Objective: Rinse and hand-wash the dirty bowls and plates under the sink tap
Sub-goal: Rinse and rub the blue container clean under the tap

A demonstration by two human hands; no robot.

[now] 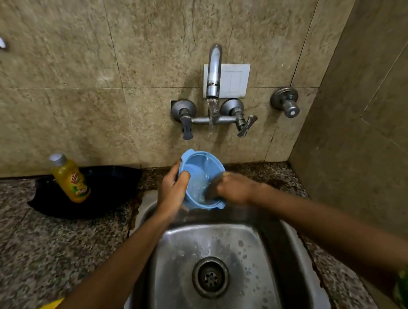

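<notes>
From the head cam, the left hand (173,189) is wrapped around the near-left rim of the blue bowl (201,177), thumb inside, holding it tilted over the back edge of the sink (292,279). The tap (214,72) stream falls into it just past the knuckles. The right hand (232,188) is curled against the bowl's far-right side, fingers inside rubbing; can't tell if it's holding a scrubber. I'd keep turning the bowl under the stream so every bit of wall gets rubbed, with the left grip firm since wet plastic is probably slippery.
</notes>
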